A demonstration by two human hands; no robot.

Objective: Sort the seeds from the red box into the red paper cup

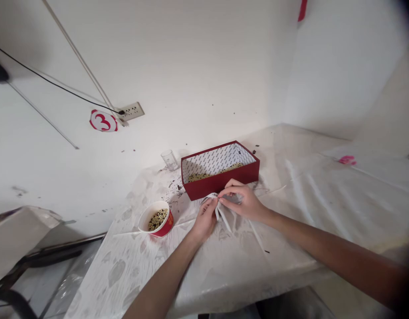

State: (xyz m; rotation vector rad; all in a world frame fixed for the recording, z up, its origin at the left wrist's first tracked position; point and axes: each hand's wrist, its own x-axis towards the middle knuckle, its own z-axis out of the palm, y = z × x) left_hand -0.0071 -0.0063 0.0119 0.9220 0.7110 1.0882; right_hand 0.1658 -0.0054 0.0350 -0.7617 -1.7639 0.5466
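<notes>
My left hand (206,215) is closed on a bunch of white strips (226,220), which look like ribbon or cloth, with loose ends hanging down. My right hand (243,201) meets it at the top of the bunch. Its thumb and forefinger are pinched together there, and whatever lies between them is too small to make out. Just behind both hands stands a long dark red box (220,180), open at the top, with a patterned white lining. Small pale and dark bead-like pieces (199,177) lie on its bottom.
Left of my hands, a red and white paper tub (164,229) holds similar small pieces. A clear cup (170,160) stands near the wall, with dark scraps (177,187) scattered nearby. A plastic-covered cloth (118,270) covers the table. A power socket (133,111) is on the wall.
</notes>
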